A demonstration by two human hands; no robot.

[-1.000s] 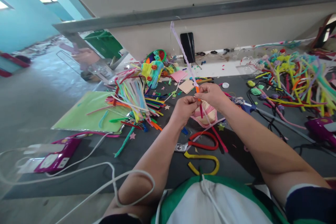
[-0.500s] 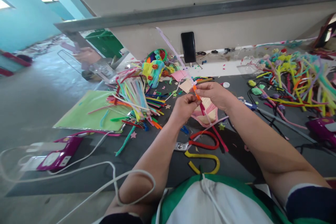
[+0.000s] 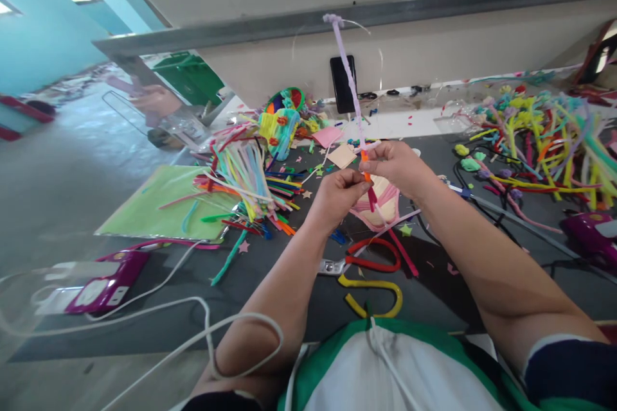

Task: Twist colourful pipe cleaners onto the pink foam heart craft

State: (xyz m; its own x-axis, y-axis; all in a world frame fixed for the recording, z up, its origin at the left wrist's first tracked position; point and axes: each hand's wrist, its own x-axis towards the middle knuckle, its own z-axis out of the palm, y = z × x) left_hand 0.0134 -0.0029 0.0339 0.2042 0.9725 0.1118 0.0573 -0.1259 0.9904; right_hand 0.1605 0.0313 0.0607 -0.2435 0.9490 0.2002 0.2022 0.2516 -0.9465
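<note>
Both hands pinch an orange pipe cleaner [image 3: 366, 166] that runs along a long lilac pipe-cleaner stem [image 3: 351, 80]. My left hand [image 3: 340, 196] is closed on its lower part, and my right hand [image 3: 393, 166] grips just above. The stem points up and away, with a small lilac tuft at its tip. Magenta pipe cleaner shows below the left fingers. Under the hands lies a cream and pink piece [image 3: 385, 202], partly hidden. Scissors with red and yellow handles [image 3: 373, 255] rest on the table in front of me.
A bundle of pastel pipe cleaners [image 3: 248, 173] lies left on a green sheet [image 3: 159, 205]. More colourful pipe cleaners [image 3: 535, 141] pile up at right. A phone [image 3: 342, 93] leans at the back. A purple device [image 3: 108, 282] with white cable sits at front left.
The lilac stem has swung more upright and to the right, its tip now higher. Both hands stay close together on the orange pipe cleaner, with small finger shifts.
</note>
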